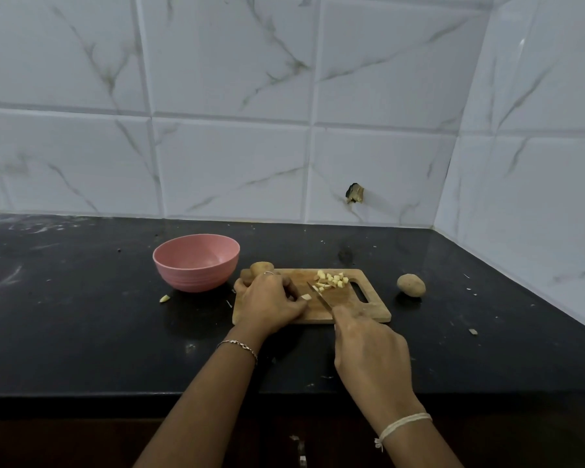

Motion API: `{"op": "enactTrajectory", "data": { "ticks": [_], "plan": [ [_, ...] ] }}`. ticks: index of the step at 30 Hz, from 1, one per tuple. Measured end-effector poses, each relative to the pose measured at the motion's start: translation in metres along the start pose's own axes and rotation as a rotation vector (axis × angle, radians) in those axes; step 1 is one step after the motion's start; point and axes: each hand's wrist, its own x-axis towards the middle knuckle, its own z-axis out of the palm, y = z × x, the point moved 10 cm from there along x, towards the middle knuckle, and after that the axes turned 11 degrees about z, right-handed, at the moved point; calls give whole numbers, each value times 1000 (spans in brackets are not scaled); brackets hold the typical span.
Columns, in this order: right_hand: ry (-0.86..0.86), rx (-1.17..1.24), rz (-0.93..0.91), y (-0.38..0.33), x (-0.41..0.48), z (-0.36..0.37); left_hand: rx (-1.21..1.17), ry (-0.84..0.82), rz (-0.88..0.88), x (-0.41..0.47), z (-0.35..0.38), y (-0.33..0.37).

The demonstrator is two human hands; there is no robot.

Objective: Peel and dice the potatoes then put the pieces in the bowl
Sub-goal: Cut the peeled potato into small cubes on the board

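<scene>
Left hand (270, 303) hides most of the potato piece (305, 296)

One camera sits on my head, looking forward and down over my arms at the black counter (81, 332). Its wide lens also takes in the tiled wall (230, 96) behind, which fills the upper half. The cutting board (348, 309) lies near centre.

black stone countertop (81, 332), scuffed and dotted with pale crumbs. behind and to the right, white marble-veined wall tiles (230, 62) meet in a corner; one tile bears a chipped dark hole (354, 193) just above the counter.
</scene>
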Motion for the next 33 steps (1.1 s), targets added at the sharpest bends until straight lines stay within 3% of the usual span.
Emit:
{"op": "enactTrajectory", "data": {
  "ticks": [7, 15, 22, 28, 33],
  "plan": [
    [-98, -12, -55, -10, 3, 13, -22, 1, -1, 1, 2, -3],
    [0, 10, -81, -13, 22, -1, -35, -44, -8, 0, 3, -4],
    [-33, 0, -88, -7, 10, -2, -32, -39, -51, -1, 3, -9],
    [4, 38, -59, 10, 6, -11, -206, -18, -100, 7, 2, -20],
    [-92, 49, -66, 13, 8, 4, -269, 47, -118, 6, -1, -26]
  ]
}}
